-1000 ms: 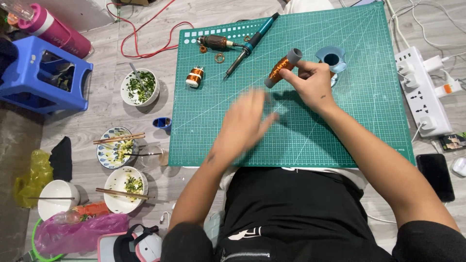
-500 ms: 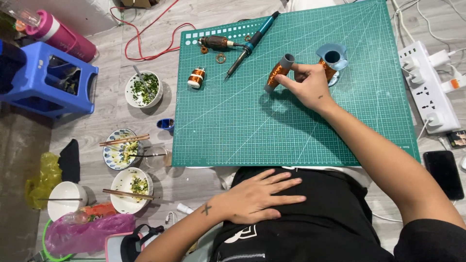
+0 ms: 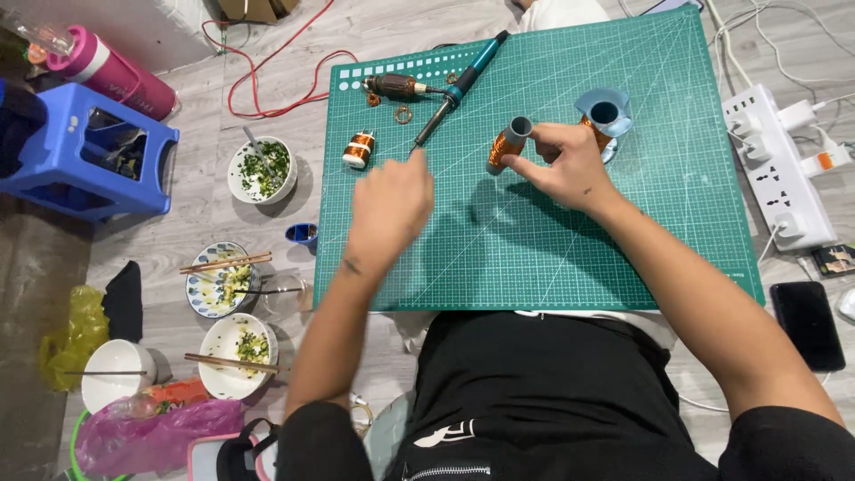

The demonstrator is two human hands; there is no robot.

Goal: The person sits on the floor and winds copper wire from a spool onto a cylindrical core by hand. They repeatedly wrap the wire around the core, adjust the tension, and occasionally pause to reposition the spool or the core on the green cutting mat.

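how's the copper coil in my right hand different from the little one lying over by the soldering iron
The coil in the right hand, the held coil, is long, wound on a grey tube with an open end showing, and tilted above the green mat. The small coil is short and stubby, resting on the mat untouched, left of the soldering iron. Both are wound in shiny copper-orange wire.

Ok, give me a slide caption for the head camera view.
Right hand holds a copper wire coil over the green cutting mat; left hand hovers near a soldering iron.
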